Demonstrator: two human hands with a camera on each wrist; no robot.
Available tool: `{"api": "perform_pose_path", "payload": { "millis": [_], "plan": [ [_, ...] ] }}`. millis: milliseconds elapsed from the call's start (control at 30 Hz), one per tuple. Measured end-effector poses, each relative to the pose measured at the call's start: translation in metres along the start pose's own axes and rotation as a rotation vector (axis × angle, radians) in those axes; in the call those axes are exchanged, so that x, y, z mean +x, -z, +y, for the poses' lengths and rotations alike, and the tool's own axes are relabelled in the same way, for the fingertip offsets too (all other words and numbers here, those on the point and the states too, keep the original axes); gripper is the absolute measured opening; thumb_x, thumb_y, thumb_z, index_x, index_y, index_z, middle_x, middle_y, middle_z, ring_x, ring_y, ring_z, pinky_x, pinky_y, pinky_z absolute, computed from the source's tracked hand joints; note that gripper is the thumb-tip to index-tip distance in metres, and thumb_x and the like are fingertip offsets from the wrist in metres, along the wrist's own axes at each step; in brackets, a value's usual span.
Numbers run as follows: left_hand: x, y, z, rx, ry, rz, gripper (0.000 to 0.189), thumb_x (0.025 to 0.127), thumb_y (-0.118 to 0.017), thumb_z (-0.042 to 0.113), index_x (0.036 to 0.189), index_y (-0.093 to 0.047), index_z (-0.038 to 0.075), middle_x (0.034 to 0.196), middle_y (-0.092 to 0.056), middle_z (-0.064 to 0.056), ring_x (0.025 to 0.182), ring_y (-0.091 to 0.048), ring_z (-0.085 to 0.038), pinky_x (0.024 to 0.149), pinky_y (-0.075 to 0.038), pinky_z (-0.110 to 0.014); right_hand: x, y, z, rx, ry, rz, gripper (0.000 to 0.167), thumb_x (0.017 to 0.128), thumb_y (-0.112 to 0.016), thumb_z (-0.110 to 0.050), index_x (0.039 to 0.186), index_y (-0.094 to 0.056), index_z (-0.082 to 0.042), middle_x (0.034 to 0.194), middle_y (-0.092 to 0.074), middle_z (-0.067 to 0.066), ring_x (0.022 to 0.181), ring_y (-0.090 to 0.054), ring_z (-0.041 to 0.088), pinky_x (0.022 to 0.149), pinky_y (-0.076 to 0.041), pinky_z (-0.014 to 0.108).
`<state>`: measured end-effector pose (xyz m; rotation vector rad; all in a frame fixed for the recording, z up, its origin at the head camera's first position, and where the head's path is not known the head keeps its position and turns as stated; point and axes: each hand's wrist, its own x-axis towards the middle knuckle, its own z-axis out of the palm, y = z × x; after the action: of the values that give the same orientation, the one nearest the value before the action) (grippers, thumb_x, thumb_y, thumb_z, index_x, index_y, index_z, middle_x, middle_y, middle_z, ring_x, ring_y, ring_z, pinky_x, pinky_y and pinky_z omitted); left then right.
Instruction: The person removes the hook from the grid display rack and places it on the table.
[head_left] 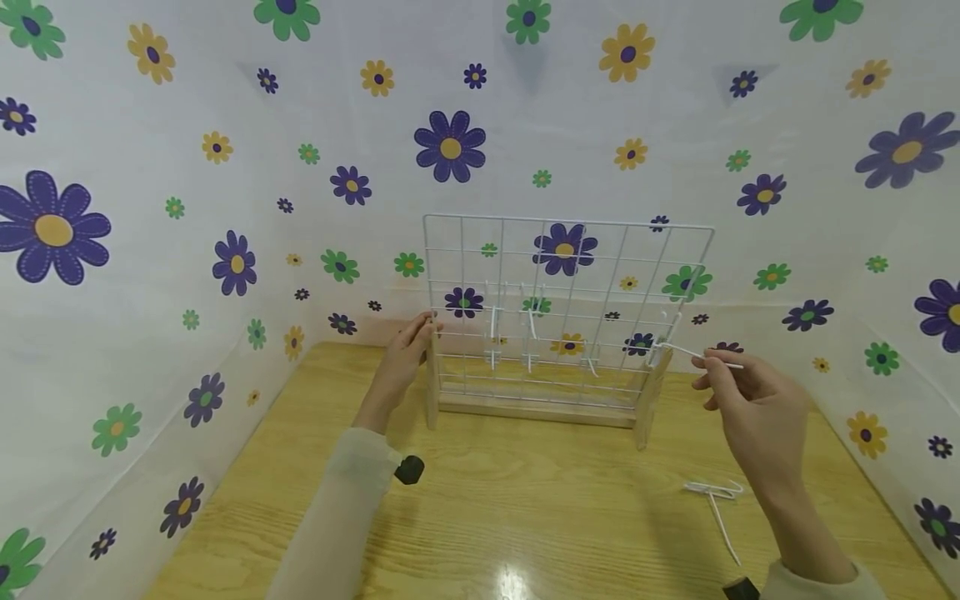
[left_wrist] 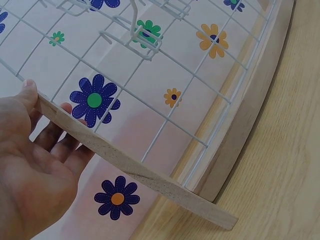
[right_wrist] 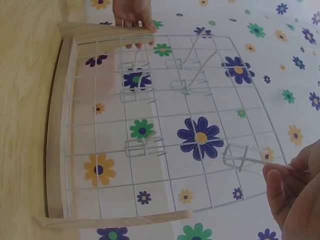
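Observation:
A white wire grid panel (head_left: 566,222) stands upright in a wooden stand (head_left: 536,413). My left hand (head_left: 397,362) holds the stand's left post, thumb on the near side and fingers behind it in the left wrist view. At the panel's right side, my right hand (head_left: 761,412) pinches a white wire hook (right_wrist: 235,157) by its long prong. The hook's bracket end overlaps the grid's right edge in the head view. Several similar hooks (right_wrist: 137,95) hang on the grid's middle and lower wires, prongs pointing outward.
Another white wire hook (head_left: 713,489) lies on the wooden table (head_left: 517,492), right of the stand and near my right forearm. A white sheet with printed flowers (head_left: 450,50) encloses the table behind and at both sides.

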<state>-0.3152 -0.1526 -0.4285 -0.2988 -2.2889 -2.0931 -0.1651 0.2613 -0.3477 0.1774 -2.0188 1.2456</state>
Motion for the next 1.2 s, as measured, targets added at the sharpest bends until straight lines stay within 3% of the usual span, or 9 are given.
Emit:
{"api": "perform_pose_path", "payload": {
  "millis": [133,567,1200],
  "plan": [
    [0.001,0.0,-0.001,0.001,0.005,0.003,0.054,0.112,-0.042,0.038,0.161,-0.037,0.016,0.155,-0.05,-0.009,0.148,-0.039,-0.031,0.12,-0.036,-0.046,-0.006,0.005,0.006,-0.008,-0.007,0.012,0.012,0.099,-0.065,0.005,0.104,-0.075,0.009,0.087,-0.072,-0.024,0.056,-0.061,0.003,0.053,-0.051,0.01],
    [0.001,-0.001,-0.001,0.003,-0.009,0.001,0.053,0.112,-0.042,0.038,0.16,-0.039,0.016,0.155,-0.05,-0.01,0.148,-0.04,-0.031,0.119,-0.037,-0.048,-0.029,0.022,0.023,-0.026,-0.136,0.022,0.014,0.1,-0.065,0.002,0.107,-0.073,0.011,0.087,-0.075,-0.017,0.056,-0.063,0.004,0.052,-0.052,0.013],
    [0.002,-0.001,-0.005,0.001,0.001,0.017,0.055,0.111,-0.044,0.041,0.161,-0.039,0.017,0.154,-0.051,-0.008,0.147,-0.04,-0.03,0.119,-0.037,-0.046,-0.061,0.035,0.043,-0.105,-0.247,-0.016,0.015,0.099,-0.067,0.0,0.109,-0.073,0.01,0.086,-0.072,-0.026,0.054,-0.063,0.005,0.049,-0.052,0.015]
  ]
}}
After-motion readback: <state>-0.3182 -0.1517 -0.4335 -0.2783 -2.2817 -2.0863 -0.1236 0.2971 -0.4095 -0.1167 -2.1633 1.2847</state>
